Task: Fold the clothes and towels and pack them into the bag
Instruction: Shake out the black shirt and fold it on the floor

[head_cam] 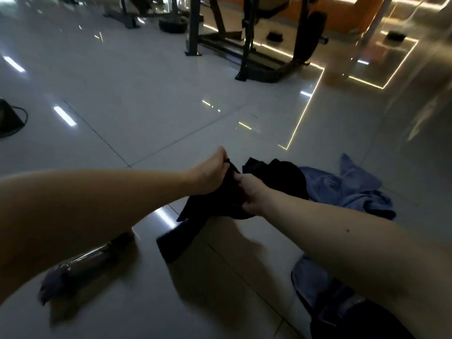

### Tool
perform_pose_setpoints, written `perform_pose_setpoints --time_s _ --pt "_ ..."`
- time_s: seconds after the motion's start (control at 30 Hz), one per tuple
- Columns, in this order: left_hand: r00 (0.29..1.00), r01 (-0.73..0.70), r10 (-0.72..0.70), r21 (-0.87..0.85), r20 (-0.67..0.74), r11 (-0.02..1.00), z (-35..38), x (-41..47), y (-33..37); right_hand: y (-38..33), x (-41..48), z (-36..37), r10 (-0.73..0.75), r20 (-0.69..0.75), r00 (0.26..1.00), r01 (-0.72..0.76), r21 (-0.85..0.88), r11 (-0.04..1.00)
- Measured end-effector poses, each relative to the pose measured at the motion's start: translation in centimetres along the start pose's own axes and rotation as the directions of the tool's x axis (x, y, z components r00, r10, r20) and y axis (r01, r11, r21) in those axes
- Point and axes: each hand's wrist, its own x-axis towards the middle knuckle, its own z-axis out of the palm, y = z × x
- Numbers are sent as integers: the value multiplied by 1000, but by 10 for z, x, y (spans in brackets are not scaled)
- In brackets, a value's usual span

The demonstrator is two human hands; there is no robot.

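We see both hands raised over the tiled floor (pixel 146 113), pinching one black garment (pixel 276 182). The left hand (pixel 210 172) nips its upper edge with curled fingers, and the right hand (pixel 252 195) grips the cloth just beside. We think it is held up so it hangs free and its edges can be found. A blue towel (pixel 347 189) lies crumpled beside it, unfolded. We cannot find the bag for sure; a dark shape (pixel 8 121) at the left edge may be it.
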Motion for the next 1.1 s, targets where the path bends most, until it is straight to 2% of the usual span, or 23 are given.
perform_pose_setpoints --time_s 0.07,0.17,0.27,0.3,0.37,0.4,0.47,0.6,0.7,0.8,0.87,0.97,1.1 --pt "997 32 -35 -42 -62 999 -23 -3 33 -23 -30 1 -53 -5 999 53 -55 997" --pt "957 150 -203 -243 -209 958 -45 -20 68 -32 -70 -3 -118 2 993 117 -145 982" --pt "910 236 -332 -348 -248 907 -37 -38 77 -20 -111 -5 -192 144 971 224 -261 939" --pt "897 261 -369 -384 -243 886 -32 -45 75 -14 -123 -5 -208 222 953 280 -368 887" --pt "893 271 -402 -468 -204 841 -23 -60 77 -2 -138 -7 -245 282 928 370 -608 703" --pt "896 273 -408 -508 -176 817 -20 -65 78 3 -141 -9 -265 246 932 360 -692 625" --pt "910 265 -395 -556 -126 788 -19 -74 81 11 -144 -16 -272 151 950 287 -762 580" --pt "934 205 -315 -471 -168 858 -26 -78 79 14 -140 -38 -257 95 962 209 -862 463" --pt "917 145 -273 -395 -292 907 -36 -78 77 2 -135 -58 -319 55 946 181 -907 381" --pt "887 99 -229 -320 -400 942 -44 -72 70 -8 -128 -73 -320 31 947 124 -954 272" --pt "885 86 -195 -262 -422 961 -48 -70 65 -13 -123 -83 -319 17 948 97 -967 237" --pt "902 110 -162 -150 -399 983 -51 -68 56 -19 -118 -95 -369 32 929 79 -990 114" --pt "899 156 -139 7 -415 988 -55 -63 45 -27 -114 -109 -420 16 907 38 -998 43"
